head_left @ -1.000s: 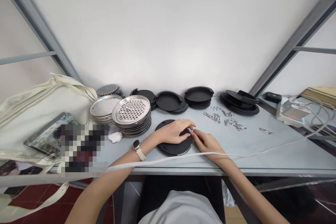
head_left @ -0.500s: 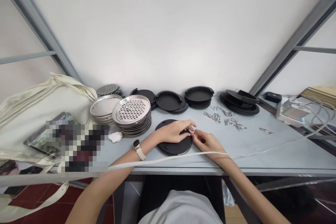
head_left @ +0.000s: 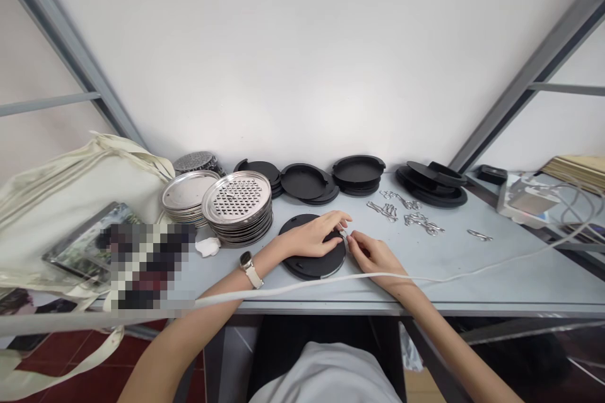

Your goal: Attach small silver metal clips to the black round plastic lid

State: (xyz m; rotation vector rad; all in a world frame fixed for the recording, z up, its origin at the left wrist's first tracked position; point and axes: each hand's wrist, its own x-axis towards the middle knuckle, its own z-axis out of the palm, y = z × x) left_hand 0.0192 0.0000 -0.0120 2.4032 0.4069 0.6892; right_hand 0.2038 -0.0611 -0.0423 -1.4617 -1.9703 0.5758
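A black round disc with small slots lies on the table in front of me. My left hand lies across it, fingers curled over its right rim and thumb close by. My right hand is closed in a pinch at that same rim, on a small metal clip. The clip sits between both hands' fingertips and is partly hidden. Farther right, several loose wire clips are scattered on the table.
Stacked perforated metal discs and plain metal discs stand at left. Black round trays line the wall. A white cable crosses in front of my forearms. A cloth bag is at far left, a white box at right.
My left fingers have lifted and shifted slightly at the rim, and my right fingertips have moved a little around the clip. The disc stays in about the same place.
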